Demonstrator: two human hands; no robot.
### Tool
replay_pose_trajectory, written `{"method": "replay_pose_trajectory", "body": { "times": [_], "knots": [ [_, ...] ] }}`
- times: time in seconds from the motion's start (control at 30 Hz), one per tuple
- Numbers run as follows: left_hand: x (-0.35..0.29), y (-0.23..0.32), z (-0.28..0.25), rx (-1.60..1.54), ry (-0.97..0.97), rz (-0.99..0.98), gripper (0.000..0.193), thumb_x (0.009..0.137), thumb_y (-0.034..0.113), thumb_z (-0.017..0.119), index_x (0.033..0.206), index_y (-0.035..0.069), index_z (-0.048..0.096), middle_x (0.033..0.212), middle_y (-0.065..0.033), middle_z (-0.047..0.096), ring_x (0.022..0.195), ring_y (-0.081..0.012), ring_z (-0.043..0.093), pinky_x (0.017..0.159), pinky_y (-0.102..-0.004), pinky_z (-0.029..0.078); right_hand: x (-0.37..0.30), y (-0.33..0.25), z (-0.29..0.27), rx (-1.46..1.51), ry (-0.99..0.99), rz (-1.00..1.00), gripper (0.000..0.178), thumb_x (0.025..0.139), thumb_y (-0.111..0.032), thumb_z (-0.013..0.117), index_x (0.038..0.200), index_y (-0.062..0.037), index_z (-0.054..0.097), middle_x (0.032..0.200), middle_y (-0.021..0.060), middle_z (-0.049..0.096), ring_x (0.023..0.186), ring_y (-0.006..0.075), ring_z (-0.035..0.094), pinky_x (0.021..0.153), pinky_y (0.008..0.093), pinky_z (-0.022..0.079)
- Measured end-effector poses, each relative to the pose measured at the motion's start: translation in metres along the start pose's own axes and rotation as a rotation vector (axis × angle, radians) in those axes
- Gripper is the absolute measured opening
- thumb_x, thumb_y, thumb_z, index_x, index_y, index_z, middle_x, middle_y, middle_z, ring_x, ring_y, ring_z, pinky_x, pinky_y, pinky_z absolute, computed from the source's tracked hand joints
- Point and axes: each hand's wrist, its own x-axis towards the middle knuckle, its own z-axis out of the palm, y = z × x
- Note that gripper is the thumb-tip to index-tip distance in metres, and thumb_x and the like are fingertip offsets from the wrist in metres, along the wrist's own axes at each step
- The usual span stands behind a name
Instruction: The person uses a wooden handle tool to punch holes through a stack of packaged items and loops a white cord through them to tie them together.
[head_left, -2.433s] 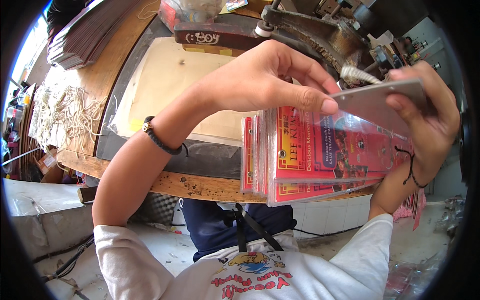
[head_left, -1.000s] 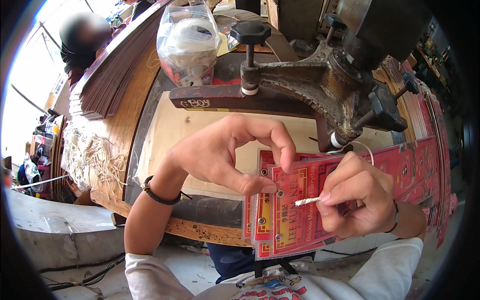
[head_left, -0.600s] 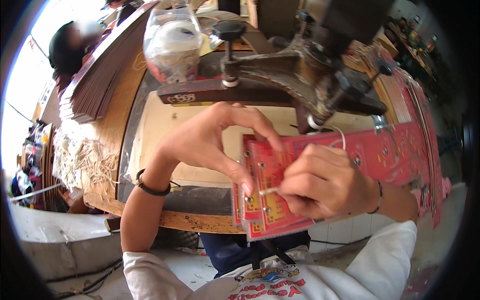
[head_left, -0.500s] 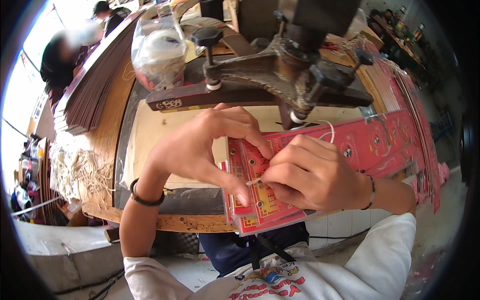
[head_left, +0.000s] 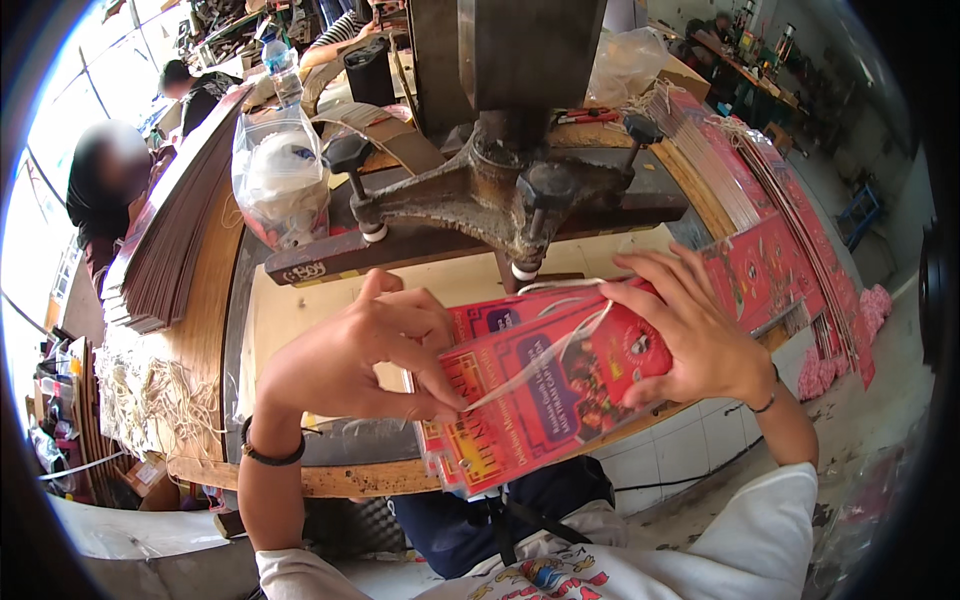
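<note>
A long red printed card [head_left: 560,390] with a glossy surface lies slanted over the table's front edge, on top of several similar cards. White string [head_left: 530,372] runs across its face and loops at its far edge. My left hand [head_left: 365,355] is closed, thumb and fingertips pinching the string at the card's left part. My right hand [head_left: 690,335] spans the card's right part, thumb on its face and fingers around the far edge, close to the string's loop. The fingers' undersides are hidden.
A black metal press [head_left: 500,190] stands over the pale board [head_left: 290,320] on the wooden table. Left lie stacked brown strips [head_left: 175,230] and a heap of white strings [head_left: 160,390]. A filled plastic bag [head_left: 280,180] stands behind. More red cards [head_left: 770,260] lie right. Other people are far left.
The view has shifted. My right hand has moved from pinching near the card's left end to grasping its right part. The string now stretches across the card; the top card has turned over or been replaced.
</note>
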Motion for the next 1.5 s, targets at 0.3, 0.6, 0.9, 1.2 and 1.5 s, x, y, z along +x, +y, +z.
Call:
{"method": "replay_pose_trajectory", "body": {
  "times": [0.3,0.6,0.9,1.2,1.5],
  "knots": [
    [0.004,-0.017,-0.002,-0.167,-0.008,-0.014,0.018,0.064,0.018,0.088,0.079,0.015,0.079,0.081,0.0013,0.064,0.094,-0.02,0.062,0.089,-0.038,0.037,-0.019,-0.002,-0.007,0.144,-0.152,0.025,0.106,0.061,-0.077,0.07,0.143,-0.0161,0.044,0.139,0.0223,0.037,0.127,0.0408,0.038,0.103,0.0597,0.026],
    [0.002,-0.04,0.004,-0.436,0.011,0.009,0.019,0.066,0.013,0.088,0.083,0.011,0.08,0.082,-0.0052,0.064,0.116,-0.0385,0.059,0.1,-0.0537,0.04,0.002,0.028,-0.013,0.211,-0.322,-0.033,0.119,0.052,-0.074,0.077,0.148,-0.0185,0.037,0.144,0.027,0.029,0.129,0.0445,0.035,0.105,0.0624,0.023],
    [0.004,-0.054,0.011,-0.614,0.001,-0.039,0.017,0.071,0.015,0.085,0.084,0.007,0.079,0.083,-0.005,0.067,0.119,-0.0384,0.056,0.097,-0.0494,0.045,0.028,0.051,-0.007,0.51,-0.152,0.084,0.058,0.085,-0.044,0.064,0.127,-0.0053,0.056,0.132,0.0227,0.05,0.115,0.0404,0.054,0.094,0.0451,0.044],
    [-0.003,-0.049,0.013,-0.603,0.174,-0.164,0.012,0.088,0.006,0.068,0.099,-0.001,0.069,0.093,-0.0073,0.071,0.083,-0.0137,0.067,0.079,-0.0287,0.053,0.105,0.06,0.005,0.374,-0.504,0.031,0.026,0.09,-0.017,0.061,0.109,-0.0002,0.068,0.095,0.0182,0.069,0.092,0.0332,0.067,0.085,0.0386,0.051],
    [-0.005,-0.052,0.016,-0.625,0.133,-0.109,0.016,0.093,0.017,0.066,0.095,0.002,0.07,0.094,-0.0092,0.07,0.092,-0.021,0.064,0.083,-0.0333,0.049,0.121,0.049,0.017,0.263,-0.709,0.148,0.023,0.089,-0.016,0.066,0.108,-0.0042,0.069,0.093,0.017,0.07,0.088,0.0289,0.067,0.081,0.0374,0.051]
  ]
}}
